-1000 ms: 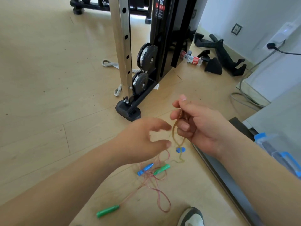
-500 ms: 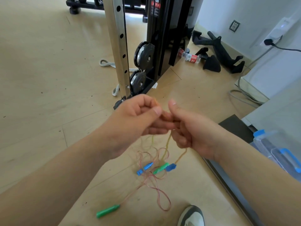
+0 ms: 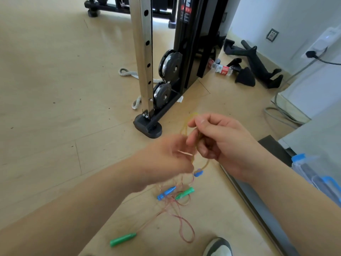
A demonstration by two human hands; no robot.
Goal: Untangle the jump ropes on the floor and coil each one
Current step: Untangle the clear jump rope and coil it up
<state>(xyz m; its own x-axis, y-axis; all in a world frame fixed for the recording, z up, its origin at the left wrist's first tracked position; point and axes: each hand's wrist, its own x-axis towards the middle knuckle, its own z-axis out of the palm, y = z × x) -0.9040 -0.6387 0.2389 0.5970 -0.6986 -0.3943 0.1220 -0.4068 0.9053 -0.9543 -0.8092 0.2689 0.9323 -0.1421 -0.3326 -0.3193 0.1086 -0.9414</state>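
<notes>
My right hand (image 3: pixel 219 143) grips loops of a thin yellow jump rope (image 3: pixel 186 126) at chest height. One blue handle (image 3: pixel 198 172) of that rope dangles just below the hand. My left hand (image 3: pixel 166 159) is blurred beside it, fingers curled at the yellow cord; its grip is unclear. On the floor beneath lies a pink rope (image 3: pixel 182 220) in loose loops, with a green handle (image 3: pixel 123 239) at the front left and another green handle (image 3: pixel 185 194) in the tangle. A second blue handle (image 3: pixel 166 192) lies beside that one.
A gym machine's steel upright (image 3: pixel 144 58) and black foot (image 3: pixel 147 127) stand just beyond the hands. A bottle (image 3: pixel 221 68) and black grips (image 3: pixel 258 65) lie at the back right. A clear box with blue clips (image 3: pixel 317 174) sits right. My shoe (image 3: pixel 218 247) is at the bottom.
My left hand has dropped lower and away from my right thumb, now blurred with motion. The dangling blue handle hangs higher than half a second ago. The ropes on the floor lie unchanged.
</notes>
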